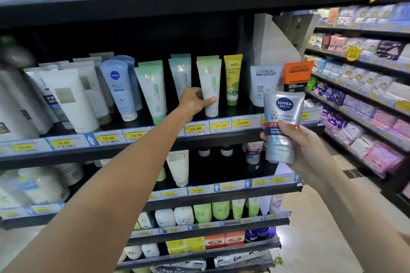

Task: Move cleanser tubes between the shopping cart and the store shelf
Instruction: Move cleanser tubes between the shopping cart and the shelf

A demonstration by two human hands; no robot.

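My left hand [195, 99] reaches onto the eye-level shelf [142, 143] and grips a pale green and white cleanser tube [209, 82] that stands cap-down there, thumb across its front. My right hand [297, 139] holds a silver Nivea Men oil control tube [281, 117] upright in front of the shelf's right end, fingers wrapped around its lower half. No shopping cart is in view.
Other tubes stand in the same row: white ones and a blue Nivea tube [118, 88] to the left, a yellow tube [233, 80] and two L'Oreal tubes [264, 82] to the right. Lower shelves hold more products. An aisle shelf of pink packs [363, 99] runs along the right.
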